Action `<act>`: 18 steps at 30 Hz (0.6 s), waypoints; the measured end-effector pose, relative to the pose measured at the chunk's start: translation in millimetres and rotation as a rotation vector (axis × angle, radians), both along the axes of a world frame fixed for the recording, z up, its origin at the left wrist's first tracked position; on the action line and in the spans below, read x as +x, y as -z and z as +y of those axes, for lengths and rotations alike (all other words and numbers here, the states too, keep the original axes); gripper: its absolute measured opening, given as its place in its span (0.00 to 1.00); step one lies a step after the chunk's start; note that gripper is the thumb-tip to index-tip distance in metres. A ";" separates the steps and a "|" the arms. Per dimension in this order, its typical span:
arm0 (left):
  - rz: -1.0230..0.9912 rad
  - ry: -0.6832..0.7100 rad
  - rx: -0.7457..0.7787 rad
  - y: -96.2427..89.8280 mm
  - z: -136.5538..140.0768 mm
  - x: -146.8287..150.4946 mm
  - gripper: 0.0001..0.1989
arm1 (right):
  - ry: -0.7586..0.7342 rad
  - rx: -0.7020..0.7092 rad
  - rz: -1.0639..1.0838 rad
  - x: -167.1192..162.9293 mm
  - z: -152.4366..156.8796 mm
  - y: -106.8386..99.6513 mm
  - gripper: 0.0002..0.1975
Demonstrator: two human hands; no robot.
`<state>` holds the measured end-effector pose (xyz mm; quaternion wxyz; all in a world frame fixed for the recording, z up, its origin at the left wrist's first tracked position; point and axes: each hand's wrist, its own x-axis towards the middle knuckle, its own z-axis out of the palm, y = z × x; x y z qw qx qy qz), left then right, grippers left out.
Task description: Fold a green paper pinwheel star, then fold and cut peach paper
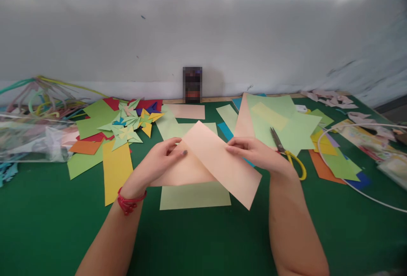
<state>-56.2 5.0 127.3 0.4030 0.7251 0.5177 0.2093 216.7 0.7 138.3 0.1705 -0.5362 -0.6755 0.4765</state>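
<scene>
Between my hands is a sheet of pale pink paper (227, 161), folded so that one long flap slants down to the right over the rest. My left hand (165, 157) pinches its left edge between thumb and fingers, and a red bracelet (129, 203) circles that wrist. On the other side my right hand (249, 151) grips the upper right edge of the flap, fingers closed. Under the pink sheet lies a pale green sheet (195, 196), partly covered.
Folded paper stars (127, 125) and coloured sheets lie at the left, near a plastic bag (34, 138). Yellow-handled scissors (288, 153) rest by my right forearm on large light green paper (282, 119). A phone-like dark object (192, 84) leans on the wall. A white cord (330, 170) curves at right.
</scene>
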 end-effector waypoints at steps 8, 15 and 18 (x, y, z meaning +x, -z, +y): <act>0.362 -0.075 0.372 66.0 -29.1 16.2 0.21 | 0.097 -0.027 -0.057 -12.8 0.9 57.6 0.18; 0.539 0.241 0.409 106.5 -59.2 32.1 0.26 | 0.173 -0.064 -0.055 -15.7 -7.2 100.1 0.17; 0.557 0.285 0.422 111.4 -60.4 31.2 0.28 | 0.188 -0.054 -0.078 -14.0 -13.4 104.0 0.16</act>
